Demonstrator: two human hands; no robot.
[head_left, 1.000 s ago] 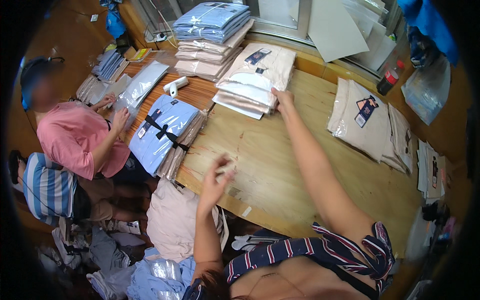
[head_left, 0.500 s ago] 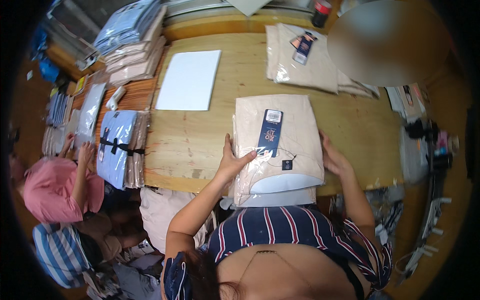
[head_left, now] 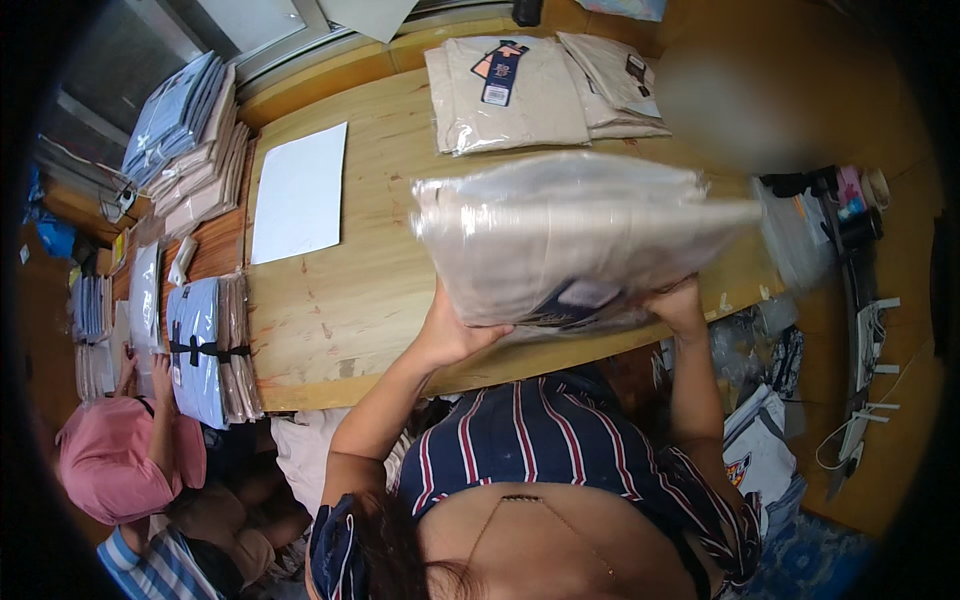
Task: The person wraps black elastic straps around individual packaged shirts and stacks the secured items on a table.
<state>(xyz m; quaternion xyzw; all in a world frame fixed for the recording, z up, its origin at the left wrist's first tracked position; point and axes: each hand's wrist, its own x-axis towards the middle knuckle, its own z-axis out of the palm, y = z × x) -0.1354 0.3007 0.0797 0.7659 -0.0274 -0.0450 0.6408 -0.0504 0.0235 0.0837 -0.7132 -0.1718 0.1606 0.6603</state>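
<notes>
A folded beige garment in a clear plastic bag (head_left: 560,235) is lifted above the table in front of me, tilted up and smeared by motion. There may be more than one layer in it, but the blur hides this. Its dark blue tag hangs at the near edge. My left hand (head_left: 452,328) is closed on the near left corner, thumb along the edge. At the near right, my right hand (head_left: 682,305) grips the same package; its fingers are partly hidden.
More bagged beige garments (head_left: 520,110) lie at the table's far side. White paper (head_left: 300,195) lies left of centre on the wooden table (head_left: 385,220). Bagged stacks (head_left: 195,165) and a blue bundle tied with black ribbon (head_left: 195,385) stand left. A person in pink (head_left: 130,455) works there.
Both hands have raised the bagged garment off the near table edge and tipped it up, shifting it away from me. The view has turned, so the table's contents appear further left.
</notes>
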